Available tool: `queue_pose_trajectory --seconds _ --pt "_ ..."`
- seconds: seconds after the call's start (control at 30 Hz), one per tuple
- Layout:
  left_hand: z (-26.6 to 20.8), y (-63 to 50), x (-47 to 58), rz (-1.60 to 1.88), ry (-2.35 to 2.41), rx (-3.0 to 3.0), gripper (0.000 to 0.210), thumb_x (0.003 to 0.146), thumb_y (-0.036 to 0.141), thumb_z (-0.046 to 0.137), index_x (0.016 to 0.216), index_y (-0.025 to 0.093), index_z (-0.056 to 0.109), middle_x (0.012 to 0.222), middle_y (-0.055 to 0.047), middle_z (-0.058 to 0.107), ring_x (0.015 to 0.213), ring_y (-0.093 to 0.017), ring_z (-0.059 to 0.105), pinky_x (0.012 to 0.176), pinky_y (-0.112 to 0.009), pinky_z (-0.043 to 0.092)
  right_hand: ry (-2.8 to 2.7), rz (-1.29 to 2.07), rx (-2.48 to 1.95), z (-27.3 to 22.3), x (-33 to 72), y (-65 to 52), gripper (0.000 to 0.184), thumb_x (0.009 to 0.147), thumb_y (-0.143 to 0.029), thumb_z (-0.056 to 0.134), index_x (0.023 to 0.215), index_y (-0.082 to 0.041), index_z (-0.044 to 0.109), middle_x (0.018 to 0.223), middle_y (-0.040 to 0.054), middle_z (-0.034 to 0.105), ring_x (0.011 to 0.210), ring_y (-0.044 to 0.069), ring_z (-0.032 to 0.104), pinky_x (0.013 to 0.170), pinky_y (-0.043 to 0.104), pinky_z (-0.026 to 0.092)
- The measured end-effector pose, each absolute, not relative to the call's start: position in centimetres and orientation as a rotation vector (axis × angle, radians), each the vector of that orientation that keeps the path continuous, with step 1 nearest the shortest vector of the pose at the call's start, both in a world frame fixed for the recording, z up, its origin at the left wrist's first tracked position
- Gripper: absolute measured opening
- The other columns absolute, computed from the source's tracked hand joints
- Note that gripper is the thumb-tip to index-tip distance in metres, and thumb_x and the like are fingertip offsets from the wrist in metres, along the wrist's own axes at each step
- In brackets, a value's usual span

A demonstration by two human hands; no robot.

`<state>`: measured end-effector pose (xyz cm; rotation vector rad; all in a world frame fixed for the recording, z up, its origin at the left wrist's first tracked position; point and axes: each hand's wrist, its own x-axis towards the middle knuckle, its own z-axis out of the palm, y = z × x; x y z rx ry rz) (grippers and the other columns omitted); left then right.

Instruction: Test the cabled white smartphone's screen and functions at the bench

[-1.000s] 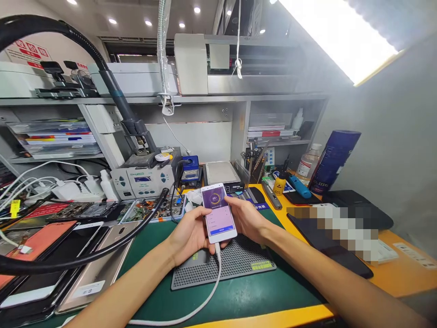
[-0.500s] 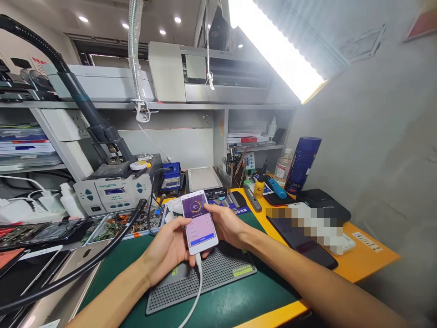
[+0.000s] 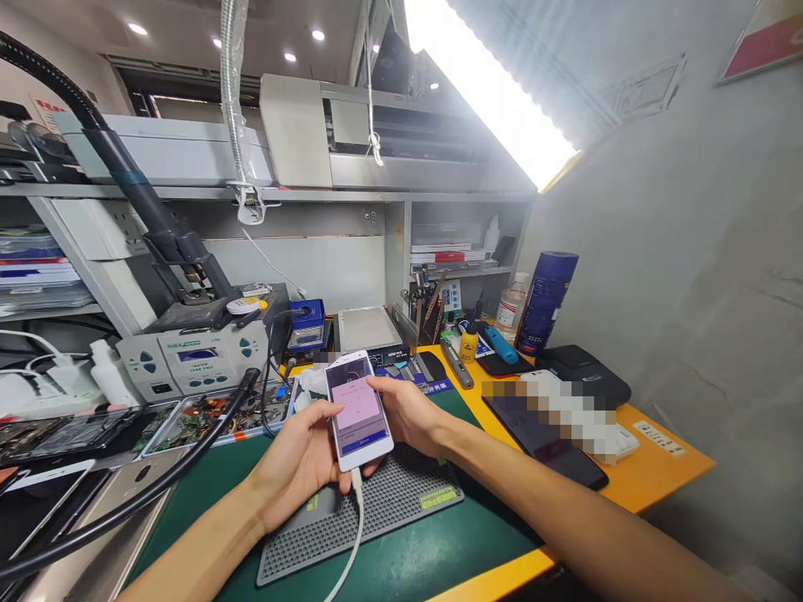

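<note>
Between my two hands I hold a white smartphone (image 3: 359, 414), its lit screen tilted up toward me. A pale pink box covers the middle of the display, with a blue bar below it. My left hand (image 3: 307, 451) cradles the lower left side, thumb at the screen's left edge. Round the right side is my right hand (image 3: 411, 414), its thumb over the upper right edge and its fingers behind. A white charging cable (image 3: 359, 527) is plugged into the bottom end and runs down to the front. Beneath lies a grey textured repair mat (image 3: 401, 493).
On the left stand a rework station (image 3: 201, 361), a tray of circuit boards (image 3: 188, 422) and several phones, crossed by a black hose (image 3: 163, 493). At right are a dark phone (image 3: 545, 443), a blue can (image 3: 545, 301) and a yellow bottle (image 3: 468, 343). A lamp (image 3: 495, 92) hangs above.
The phone's screen now shows a pink pop-up box over a dimmed page, where a purple page with a percentage circle was bright before. The whole view has shifted slightly; both hands keep their hold.
</note>
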<state>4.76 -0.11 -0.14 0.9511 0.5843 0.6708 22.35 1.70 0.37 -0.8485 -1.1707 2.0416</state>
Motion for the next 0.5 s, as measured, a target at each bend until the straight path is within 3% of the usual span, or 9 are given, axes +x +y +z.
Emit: queue_pose_trajectory --seconds 0.5 --pt "-0.02 -0.24 4.72 0.672 0.594 0.956 0.042 0.092 0.037 0.042 0.121 0.007 0.049 0.085 -0.019 0.064 0.071 -0.029 0.066 0.044 -0.027 0.050 -1.183 2.015 -0.877 0.48 22.32 1.64 0.046 0.099 -0.040 0.029 0.108 -0.011 0.064 0.091 0.0131 0.071 0.067 0.023 0.067 0.047 0.036 0.058"
